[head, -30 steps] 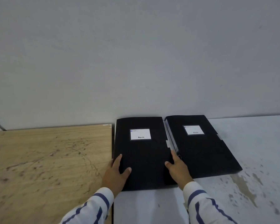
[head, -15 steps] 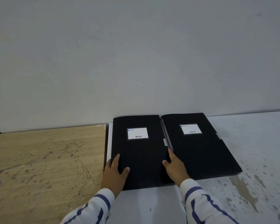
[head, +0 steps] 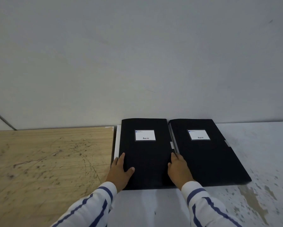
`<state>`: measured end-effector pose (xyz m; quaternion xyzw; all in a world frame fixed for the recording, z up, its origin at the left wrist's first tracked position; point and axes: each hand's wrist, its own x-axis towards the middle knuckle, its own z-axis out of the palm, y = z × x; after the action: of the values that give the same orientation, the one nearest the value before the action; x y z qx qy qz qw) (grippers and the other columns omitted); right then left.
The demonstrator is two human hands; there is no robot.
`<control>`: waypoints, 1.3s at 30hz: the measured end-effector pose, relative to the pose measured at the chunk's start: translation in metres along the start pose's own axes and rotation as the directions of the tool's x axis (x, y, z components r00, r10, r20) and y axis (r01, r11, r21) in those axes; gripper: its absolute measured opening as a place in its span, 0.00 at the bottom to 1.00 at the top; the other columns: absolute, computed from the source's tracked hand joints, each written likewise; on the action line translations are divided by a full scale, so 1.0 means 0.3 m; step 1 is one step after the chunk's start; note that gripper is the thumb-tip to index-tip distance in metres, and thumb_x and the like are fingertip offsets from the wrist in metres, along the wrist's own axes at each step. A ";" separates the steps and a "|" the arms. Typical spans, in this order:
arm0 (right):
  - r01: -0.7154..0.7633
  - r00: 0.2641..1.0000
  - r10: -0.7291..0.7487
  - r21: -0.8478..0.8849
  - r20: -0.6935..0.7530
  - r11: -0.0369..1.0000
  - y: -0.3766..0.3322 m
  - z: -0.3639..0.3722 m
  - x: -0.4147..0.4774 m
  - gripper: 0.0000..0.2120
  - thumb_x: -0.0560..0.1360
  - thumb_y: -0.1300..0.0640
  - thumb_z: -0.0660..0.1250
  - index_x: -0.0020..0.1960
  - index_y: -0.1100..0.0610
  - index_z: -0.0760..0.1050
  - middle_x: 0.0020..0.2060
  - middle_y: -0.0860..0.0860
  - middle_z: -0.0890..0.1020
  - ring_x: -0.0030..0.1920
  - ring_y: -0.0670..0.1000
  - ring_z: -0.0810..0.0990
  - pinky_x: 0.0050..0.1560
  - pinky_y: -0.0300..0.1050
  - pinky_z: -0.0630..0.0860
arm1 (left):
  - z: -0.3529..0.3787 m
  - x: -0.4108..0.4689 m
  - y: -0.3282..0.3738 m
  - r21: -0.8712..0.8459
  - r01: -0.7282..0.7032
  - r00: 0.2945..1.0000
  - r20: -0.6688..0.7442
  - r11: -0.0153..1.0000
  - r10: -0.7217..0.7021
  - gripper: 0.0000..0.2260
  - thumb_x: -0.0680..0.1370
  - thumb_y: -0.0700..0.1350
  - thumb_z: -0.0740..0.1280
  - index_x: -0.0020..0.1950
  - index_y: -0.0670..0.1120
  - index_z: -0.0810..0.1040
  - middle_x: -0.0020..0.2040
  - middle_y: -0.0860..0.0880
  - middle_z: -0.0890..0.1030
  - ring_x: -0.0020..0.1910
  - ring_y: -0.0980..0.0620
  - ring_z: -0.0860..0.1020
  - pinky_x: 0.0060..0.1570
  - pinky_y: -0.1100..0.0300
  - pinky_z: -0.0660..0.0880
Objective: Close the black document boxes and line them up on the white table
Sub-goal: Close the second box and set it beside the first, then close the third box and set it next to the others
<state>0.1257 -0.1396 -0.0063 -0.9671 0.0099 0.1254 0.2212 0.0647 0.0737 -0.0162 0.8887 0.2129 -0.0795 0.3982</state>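
Head view, looking forward and down. Two black document boxes, both closed and flat on the white table [head: 260,145], lying side by side with far ends against the wall [head: 137,54]. Left box [head: 145,154] at the table's left edge, near end close to the table's front edge; one white label [head: 145,135] on its lid. Right box [head: 207,154] just beside it, long sides nearly touching, angled slightly so that its near end swings toward the right; one white label [head: 198,135] on its lid as well. Two small pale closure tabs visible: one [head: 171,145] in the seam between the boxes, one [head: 227,143] on the right box's outer long side.

Two hands, both on the left box. Left hand [head: 120,172] laid flat over the near left corner, fingers spread apart, thumb resting on the lid, outer fingers overhanging the left side. Right hand [head: 178,169] pressed against the near right side of the same box, fingers together and pointing away along the seam; whether clamped on the edge cannot be told. Two striped sleeves, white with blue bands, one per arm: left sleeve [head: 88,208], right sleeve [head: 204,205].

One scuffed wooden board [head: 47,161] adjoining the table's left edge. Brownish worn patches on the table's near right part.
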 end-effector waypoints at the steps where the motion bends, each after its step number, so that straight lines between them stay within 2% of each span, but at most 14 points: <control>1: 0.037 0.999 -0.040 -0.084 -0.030 0.996 -0.002 0.000 -0.004 0.24 0.79 0.54 0.58 0.73 0.56 0.58 0.73 0.55 0.62 0.71 0.57 0.64 0.68 0.51 0.68 | -0.010 -0.003 -0.006 -0.008 0.000 1.000 -0.006 1.000 0.000 0.33 0.76 0.53 0.64 0.76 0.52 0.51 0.76 0.45 0.58 0.73 0.43 0.61 0.70 0.47 0.64; 2: 0.072 0.995 -0.081 -0.158 -0.054 0.985 -0.005 0.001 -0.008 0.23 0.79 0.53 0.58 0.73 0.54 0.60 0.73 0.55 0.62 0.71 0.57 0.64 0.68 0.51 0.68 | -0.020 -0.006 -0.011 -0.021 -0.003 1.000 -0.015 1.000 0.002 0.33 0.76 0.52 0.65 0.76 0.52 0.52 0.76 0.45 0.58 0.73 0.43 0.61 0.70 0.48 0.64; 4: 0.109 0.990 -0.124 -0.203 -0.066 0.973 -0.025 0.005 -0.023 0.23 0.79 0.51 0.59 0.72 0.53 0.62 0.74 0.54 0.62 0.71 0.57 0.62 0.68 0.53 0.66 | -0.043 -0.017 -0.021 -0.049 -0.014 0.999 -0.030 0.999 0.012 0.32 0.76 0.50 0.65 0.76 0.51 0.53 0.75 0.45 0.60 0.72 0.43 0.62 0.69 0.49 0.65; 10: 0.296 0.954 -0.299 -0.102 -0.018 0.950 -0.194 0.076 -0.102 0.20 0.78 0.52 0.60 0.70 0.51 0.66 0.73 0.52 0.63 0.73 0.55 0.59 0.71 0.53 0.61 | -0.142 -0.060 -0.065 -0.079 -0.058 0.994 -0.095 0.995 0.050 0.29 0.76 0.48 0.64 0.74 0.49 0.58 0.73 0.45 0.65 0.69 0.44 0.66 0.67 0.50 0.66; 16: 0.495 0.868 -0.494 0.003 0.048 0.869 -0.437 0.177 -0.221 0.19 0.78 0.51 0.59 0.68 0.50 0.68 0.72 0.50 0.66 0.72 0.52 0.60 0.71 0.51 0.60 | -0.290 -0.106 -0.186 -0.075 -0.038 0.989 -0.143 0.996 0.027 0.26 0.76 0.49 0.64 0.73 0.50 0.61 0.73 0.46 0.63 0.70 0.44 0.65 0.67 0.51 0.66; 29: 0.617 0.784 -0.618 0.045 0.061 0.786 -1.088 0.517 -0.610 0.20 0.78 0.53 0.58 0.70 0.51 0.67 0.71 0.50 0.66 0.72 0.53 0.60 0.71 0.51 0.60 | -0.827 -0.346 -0.687 -0.068 0.003 0.953 -0.301 0.998 -0.023 0.23 0.77 0.51 0.63 0.71 0.51 0.64 0.72 0.48 0.66 0.67 0.46 0.69 0.64 0.52 0.69; 31: 0.636 0.766 -0.639 0.064 0.074 0.769 -1.194 0.590 -0.687 0.20 0.78 0.53 0.58 0.70 0.51 0.66 0.71 0.50 0.66 0.72 0.53 0.60 0.71 0.51 0.60 | -0.916 -0.398 -0.792 -0.076 0.018 0.941 -0.335 0.997 -0.043 0.23 0.77 0.51 0.63 0.71 0.52 0.65 0.71 0.47 0.66 0.63 0.45 0.72 0.60 0.53 0.72; 34: 0.674 0.728 -0.679 0.080 0.093 0.734 -1.345 0.693 -0.797 0.20 0.78 0.53 0.58 0.70 0.51 0.66 0.71 0.50 0.66 0.72 0.53 0.60 0.71 0.51 0.60 | -1.038 -0.474 -0.948 -0.124 0.047 0.922 -0.377 0.991 -0.091 0.23 0.77 0.50 0.64 0.71 0.52 0.65 0.72 0.48 0.66 0.62 0.47 0.73 0.51 0.62 0.76; 39: 0.724 0.667 -0.729 0.095 0.154 0.683 -1.550 0.832 -0.942 0.21 0.78 0.53 0.57 0.70 0.51 0.66 0.71 0.51 0.67 0.71 0.53 0.60 0.71 0.51 0.60 | -1.213 -0.578 -1.168 -0.227 0.133 0.891 -0.399 0.965 -0.217 0.22 0.77 0.48 0.64 0.70 0.50 0.66 0.71 0.47 0.68 0.68 0.46 0.68 0.65 0.53 0.66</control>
<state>-0.1729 0.3769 0.0438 -0.8727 -0.3940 0.1136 0.2652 -0.2557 0.4966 0.0454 0.8190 0.3798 0.0988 0.4186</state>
